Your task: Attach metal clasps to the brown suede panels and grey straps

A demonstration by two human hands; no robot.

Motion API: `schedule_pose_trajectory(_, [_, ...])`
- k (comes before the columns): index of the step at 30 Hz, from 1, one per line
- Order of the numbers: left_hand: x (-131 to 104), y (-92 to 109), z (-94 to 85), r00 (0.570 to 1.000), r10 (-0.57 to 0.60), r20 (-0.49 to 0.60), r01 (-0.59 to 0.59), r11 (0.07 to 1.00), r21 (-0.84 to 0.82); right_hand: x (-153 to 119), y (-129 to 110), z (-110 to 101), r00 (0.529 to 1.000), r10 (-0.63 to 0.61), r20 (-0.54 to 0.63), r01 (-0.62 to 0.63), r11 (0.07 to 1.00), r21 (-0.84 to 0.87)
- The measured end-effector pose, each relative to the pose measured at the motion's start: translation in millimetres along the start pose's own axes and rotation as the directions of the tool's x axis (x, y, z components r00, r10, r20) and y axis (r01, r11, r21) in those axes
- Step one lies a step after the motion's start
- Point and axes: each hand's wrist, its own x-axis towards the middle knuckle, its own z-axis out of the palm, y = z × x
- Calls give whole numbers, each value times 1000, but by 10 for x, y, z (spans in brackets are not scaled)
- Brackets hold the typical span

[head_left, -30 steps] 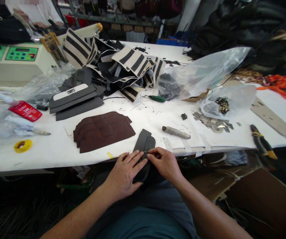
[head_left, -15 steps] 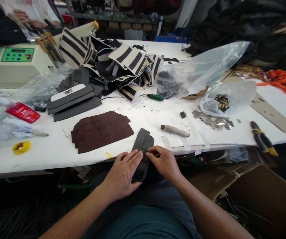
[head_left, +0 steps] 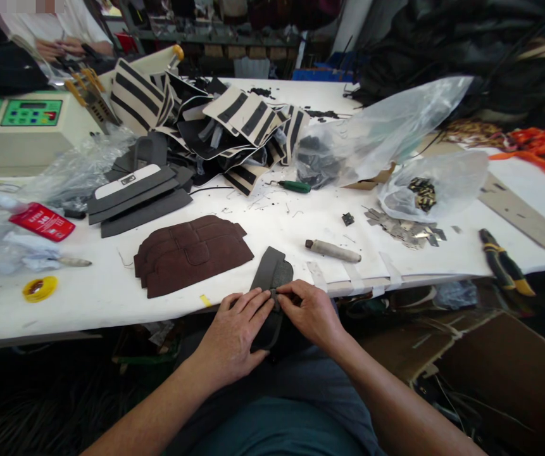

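A dark grey leather piece (head_left: 268,269) leans over the table's front edge, its lower part above my lap. My left hand (head_left: 234,332) lies on it, the fingertips pressing near its middle and the thumb lower down at its edge. My right hand (head_left: 313,312) pinches at the same spot with thumb and index finger; whatever is between those fingertips is too small to make out. Stacked brown leather pieces (head_left: 194,253) lie to the left on the white table (head_left: 111,304). A tape-wrapped tool (head_left: 333,251) rests just beyond my right hand.
Striped pieces (head_left: 248,117) are heaped at the back beside grey pieces (head_left: 134,193). A red glue bottle (head_left: 43,221) and yellow tape roll (head_left: 39,289) are left. Right are metal plates (head_left: 402,228), plastic bags (head_left: 452,177) and pliers (head_left: 504,263). A person's hands (head_left: 61,47) show far left.
The view has shifted slightly. My right fingertips have moved a little left along the grey piece, closer to my left fingertips, which remain on it.
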Motion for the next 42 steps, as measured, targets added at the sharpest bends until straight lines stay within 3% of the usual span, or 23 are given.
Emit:
schedule_pose_trajectory(6, [7, 2, 13, 1000, -4, 5, 4, 1000, 7, -3, -21, -5, 995, 90, -31, -88, 994, 65])
schedule_pose_trajectory(18, [10, -13, 0, 1000, 12, 15, -12, 1000, 8, 25, 5, 16, 996, 90, -17, -89, 995, 54])
schedule_pose_trajectory(25, [18, -13, -9, 1000, 9, 23, -9, 1000, 14, -1, -15, -2, 1000, 0, 3, -1, 1000, 17])
schedule_pose_trajectory(35, [31, -26, -7, 999, 14, 50, -15, 1000, 20, -56, 1, 78, 998, 59, -36, -58, 997, 44])
schedule_pose_trajectory(42, [20, -17, -23, 999, 19, 47, -21, 999, 33, -182, -18, 249, 944, 270, -187, -208, 932, 296])
